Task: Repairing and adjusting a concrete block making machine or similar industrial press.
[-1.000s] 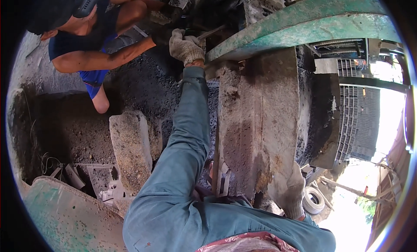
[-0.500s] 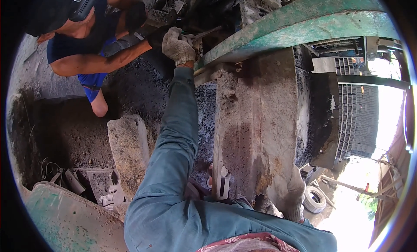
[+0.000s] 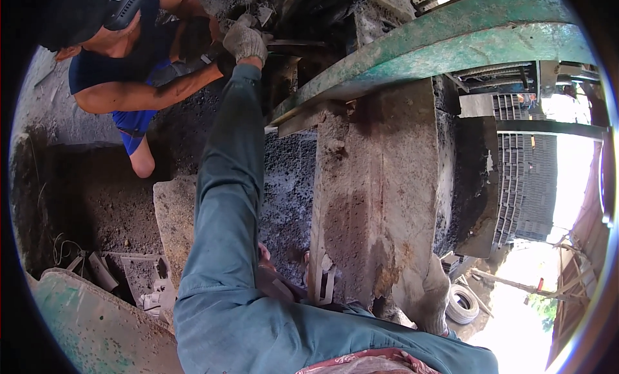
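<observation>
My left hand, in a dirty knitted work glove, reaches to the top of the view. Its fingers are curled, and what is in them is hidden. A dark bar runs rightward beside that hand. Close by on the left are the forearm and dark-gloved hand of a co-worker, who crouches there. My right hand, also gloved, lies against the right edge of a worn concrete block. Its fingers blend into the block and cannot be told apart.
A green-painted metal beam slants over the block. Another stone block stands left of my arm, and a rusty green panel is at lower left. Black gritty ground lies between the blocks. Far right are stacked grey pieces and a tyre.
My left hand and forearm have swung left, closer to the co-worker's hands. The bar beside the hand now looks more level. My right hand remains at the block's edge.
</observation>
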A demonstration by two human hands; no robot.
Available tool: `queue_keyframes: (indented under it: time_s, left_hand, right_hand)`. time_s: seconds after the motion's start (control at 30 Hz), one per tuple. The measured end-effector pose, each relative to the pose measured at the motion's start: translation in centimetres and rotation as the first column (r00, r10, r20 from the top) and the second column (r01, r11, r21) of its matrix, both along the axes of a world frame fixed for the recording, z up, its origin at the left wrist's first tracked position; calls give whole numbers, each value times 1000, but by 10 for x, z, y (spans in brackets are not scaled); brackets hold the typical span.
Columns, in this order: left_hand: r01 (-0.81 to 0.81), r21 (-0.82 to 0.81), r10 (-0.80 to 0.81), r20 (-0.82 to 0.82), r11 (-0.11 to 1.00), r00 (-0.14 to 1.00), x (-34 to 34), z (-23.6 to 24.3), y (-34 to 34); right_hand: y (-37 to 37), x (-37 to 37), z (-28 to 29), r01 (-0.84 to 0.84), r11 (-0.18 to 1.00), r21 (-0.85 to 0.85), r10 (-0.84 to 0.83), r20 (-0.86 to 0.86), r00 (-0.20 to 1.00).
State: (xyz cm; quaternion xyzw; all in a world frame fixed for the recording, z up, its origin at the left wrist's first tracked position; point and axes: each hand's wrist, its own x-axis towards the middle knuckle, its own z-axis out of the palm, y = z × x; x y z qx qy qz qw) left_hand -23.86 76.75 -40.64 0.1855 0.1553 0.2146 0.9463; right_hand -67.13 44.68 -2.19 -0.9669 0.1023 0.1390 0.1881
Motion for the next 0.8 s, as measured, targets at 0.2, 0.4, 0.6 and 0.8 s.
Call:
queue_keyframes:
  time_s: [0.2,0.4,0.6,0.8]
  left_hand:
    - [23,293,10,-110,956,994,45,-36,24]
    - [36,-227,-52,-64,973,997,0,59,-36]
    - [-250,-57,255,107,967,961,-75,121,-41]
    - [-294,-6,294,-5,956,956,-112,93,-70]
  right_hand:
    - [-6,-4,-2,-182,980,-75,187,69,980]
    - [-21,5,-8,-316,917,-245,338,49,940]
    - [-14,2,-3,-281,946,-162,288,22,957]
    - [-8,4,-4,-202,972,-119,206,21,978]
